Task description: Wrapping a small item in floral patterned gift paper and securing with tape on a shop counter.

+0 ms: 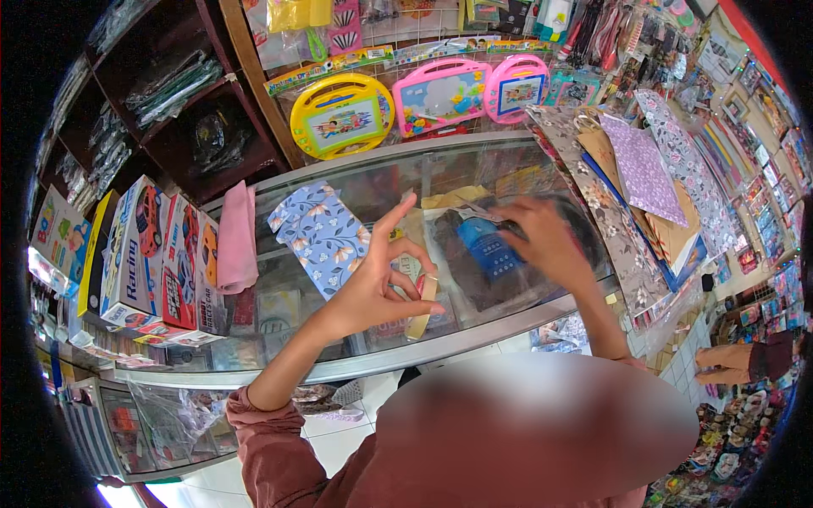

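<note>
My left hand (362, 292) is raised over a glass display counter (356, 362), fingers apart and the index finger pointing up. A narrow beige strip (419, 324) shows behind its thumb; whether they touch I cannot tell. Blurred by motion, my right hand (540, 235) hangs over a clear plastic packet of dark goods with a blue label (486, 247). Its fingertips are near the packet's upper edge, and their grip is unclear. A blue floral paper piece (324, 232) lies left of my left hand. Yellowish paper (454, 197) lies beyond the packet.
Boxed toy cars (143, 247) and a folded pink cloth (237, 241) stand on the left end. Floral paper bags and envelopes (641, 171) are stacked at right. Drawing boards (343, 117) line the back. Dark shelves (184, 95) rise at left; another person (743, 362) stands far right.
</note>
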`<action>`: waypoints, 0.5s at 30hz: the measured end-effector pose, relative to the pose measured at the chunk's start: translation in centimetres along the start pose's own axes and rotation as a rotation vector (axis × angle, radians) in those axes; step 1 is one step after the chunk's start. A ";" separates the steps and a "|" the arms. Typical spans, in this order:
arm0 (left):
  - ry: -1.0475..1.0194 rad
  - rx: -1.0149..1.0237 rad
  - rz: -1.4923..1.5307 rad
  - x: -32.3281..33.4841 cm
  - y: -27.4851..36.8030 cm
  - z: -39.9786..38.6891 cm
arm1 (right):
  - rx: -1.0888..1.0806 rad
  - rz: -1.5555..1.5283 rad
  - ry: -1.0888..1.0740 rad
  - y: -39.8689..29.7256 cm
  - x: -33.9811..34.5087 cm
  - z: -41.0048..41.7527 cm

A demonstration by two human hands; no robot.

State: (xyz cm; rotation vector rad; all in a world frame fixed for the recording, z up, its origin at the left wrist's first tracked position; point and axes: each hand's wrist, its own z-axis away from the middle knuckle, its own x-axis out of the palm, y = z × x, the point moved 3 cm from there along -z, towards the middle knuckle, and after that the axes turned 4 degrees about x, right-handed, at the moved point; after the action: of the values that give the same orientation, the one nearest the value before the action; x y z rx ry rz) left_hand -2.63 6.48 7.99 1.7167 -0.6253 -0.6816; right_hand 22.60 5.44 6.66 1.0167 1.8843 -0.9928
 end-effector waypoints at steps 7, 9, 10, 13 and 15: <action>-0.045 0.020 -0.081 0.9 0.6 -0.2 | 0.043 -0.687 -0.067 -7.1 -0.3 0.0; -0.041 -0.002 -0.070 1.0 0.5 -0.2 | 0.105 -0.714 -0.101 -6.8 -0.1 -0.1; -0.031 -0.005 -0.038 1.0 0.3 -0.3 | 0.103 -0.713 -0.101 -6.7 0.0 -0.1; -0.029 -0.008 -0.031 1.2 0.2 -0.3 | 0.030 -0.632 -0.049 -6.7 0.1 -0.1; -0.041 -0.007 -0.053 1.5 0.3 -0.3 | 0.000 -0.558 -0.021 -6.8 -0.1 0.0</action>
State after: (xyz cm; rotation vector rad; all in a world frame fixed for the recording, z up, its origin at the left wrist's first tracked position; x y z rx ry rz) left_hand -1.37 5.59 8.14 1.7218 -0.6074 -0.7570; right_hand 16.64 2.88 8.57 0.4745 2.2008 -1.3036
